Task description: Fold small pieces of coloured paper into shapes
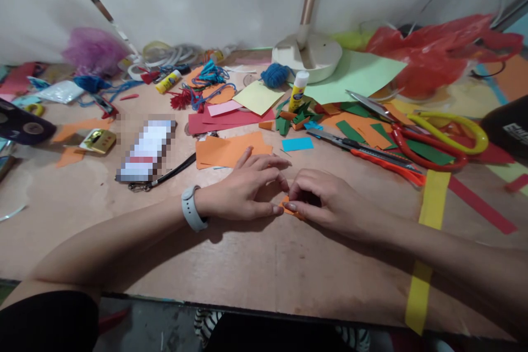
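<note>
A small piece of orange paper [293, 212] lies on the wooden table between my hands, partly hidden by fingers. My right hand [325, 198] is closed in a pinch on it, thumb against its upper side. My left hand [247, 184], with a pale watch strap at the wrist, has its fingers spread. Its thumb tip meets the left edge of the orange piece, and the index finger arches just above. Behind my left hand sits a stack of orange paper sheets [210, 149]. Beyond my right hand is a small blue paper rectangle [297, 144].
A cutter knife [371, 155] and large scissors [412, 126] lie at the right, near a yellow strip [435, 198]. A glue stick [298, 91] stands by folded green and orange pieces [291, 118]. A phone [146, 151] lies left. Behind is a fan [307, 60].
</note>
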